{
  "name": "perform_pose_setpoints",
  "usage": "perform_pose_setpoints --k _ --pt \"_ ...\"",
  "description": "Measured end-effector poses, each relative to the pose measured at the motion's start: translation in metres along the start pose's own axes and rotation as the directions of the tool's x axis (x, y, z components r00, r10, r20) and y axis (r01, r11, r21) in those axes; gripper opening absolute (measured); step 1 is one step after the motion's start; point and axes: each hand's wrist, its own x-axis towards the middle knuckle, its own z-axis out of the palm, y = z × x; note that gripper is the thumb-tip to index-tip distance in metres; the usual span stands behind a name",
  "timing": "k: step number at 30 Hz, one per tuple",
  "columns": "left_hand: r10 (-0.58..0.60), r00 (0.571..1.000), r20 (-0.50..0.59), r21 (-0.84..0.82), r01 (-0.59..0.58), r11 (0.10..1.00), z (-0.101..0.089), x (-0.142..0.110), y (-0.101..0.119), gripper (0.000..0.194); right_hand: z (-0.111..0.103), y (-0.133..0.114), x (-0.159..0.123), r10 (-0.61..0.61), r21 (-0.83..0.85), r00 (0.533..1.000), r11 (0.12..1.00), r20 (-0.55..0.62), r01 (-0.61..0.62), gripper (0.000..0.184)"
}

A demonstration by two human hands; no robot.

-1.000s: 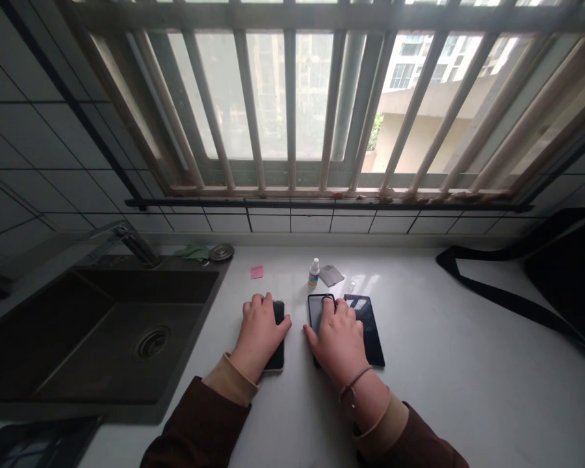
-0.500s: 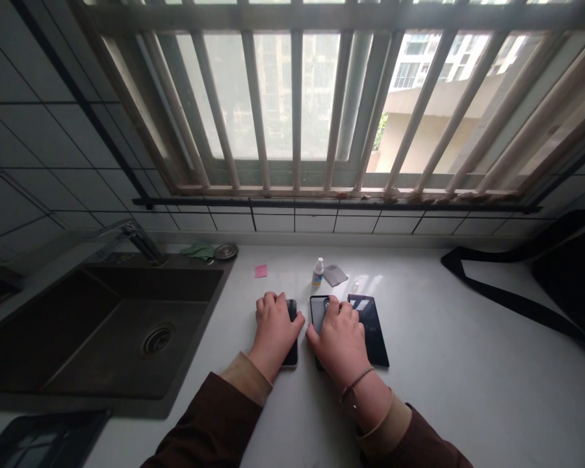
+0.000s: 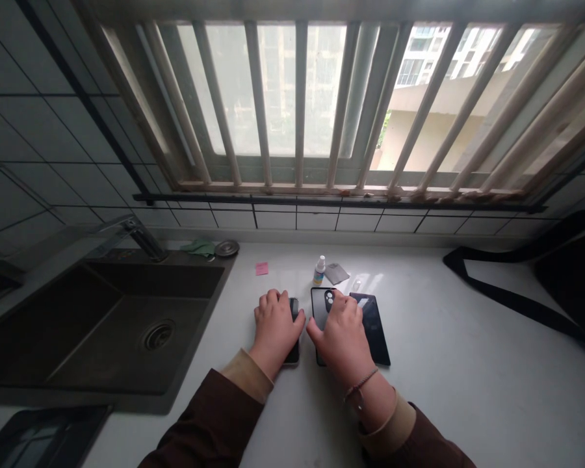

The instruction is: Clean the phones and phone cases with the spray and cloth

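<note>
My left hand (image 3: 277,333) rests over a dark phone (image 3: 293,353) on the white counter, its fingers and thumb along the phone's two sides. Much of that phone is hidden beneath the palm. My right hand (image 3: 342,328) grips a black-edged phone case (image 3: 320,304) with camera cutouts near its top; the case's upper edge looks raised a little. Right beside it lies a flat, shiny dark panel (image 3: 377,338), partly covered by the same hand. Beyond the hands stand a small white-capped bottle (image 3: 319,272) and a grey packet (image 3: 338,273).
A dark sink (image 3: 107,338) with a faucet (image 3: 143,237) takes up the left side. A pink note (image 3: 262,268) and a tiny clear object (image 3: 356,285) lie farther back. At right, a black bag's strap (image 3: 492,286) loops onto the counter (image 3: 448,390). Window bars (image 3: 299,110) rise behind.
The phone case's top edge has come up slightly, showing more of its camera cutouts, with my right hand on it. My left hand stays on the phone. The view has shifted a little.
</note>
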Motion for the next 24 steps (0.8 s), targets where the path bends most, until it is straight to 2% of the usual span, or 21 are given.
perform_pose_setpoints --k 9,12,14,15,17,20,22,24 --pt "0.017 0.999 -0.029 -0.057 -0.018 0.998 -0.001 -0.002 -0.001 0.047 -0.003 0.001 0.000 -0.013 0.052 1.000 0.999 -0.015 0.014 0.050" --pt "0.054 0.989 -0.139 -0.192 -0.080 0.978 -0.009 0.000 -0.001 0.040 -0.001 0.002 0.001 -0.053 0.116 0.997 0.991 -0.061 0.060 0.047" --pt "0.105 0.972 -0.208 -0.348 -0.174 0.921 -0.017 0.001 0.000 0.035 0.000 0.003 0.001 -0.100 0.181 0.989 0.976 -0.105 0.117 0.045" --pt "0.125 0.969 -0.213 -0.441 -0.210 0.873 -0.021 0.001 0.000 0.035 0.000 0.003 0.001 -0.125 0.220 0.984 0.964 -0.126 0.151 0.044" --pt "0.145 0.981 -0.132 -0.627 -0.196 0.754 -0.027 0.000 0.003 0.039 -0.002 0.001 0.001 -0.172 0.307 0.973 0.927 -0.156 0.214 0.042" --pt "0.145 0.987 0.066 -0.855 -0.019 0.518 -0.028 -0.004 0.007 0.049 -0.006 -0.003 0.000 -0.233 0.417 0.956 0.863 -0.176 0.287 0.042" --pt "0.150 0.974 0.171 -0.948 0.120 0.296 -0.024 -0.006 0.009 0.057 -0.010 -0.005 -0.001 -0.269 0.454 0.947 0.831 -0.177 0.321 0.043" --pt "0.153 0.954 0.259 -0.965 0.250 0.077 -0.019 -0.008 0.011 0.063 -0.011 -0.006 -0.001 -0.309 0.465 0.938 0.815 -0.157 0.346 0.039"
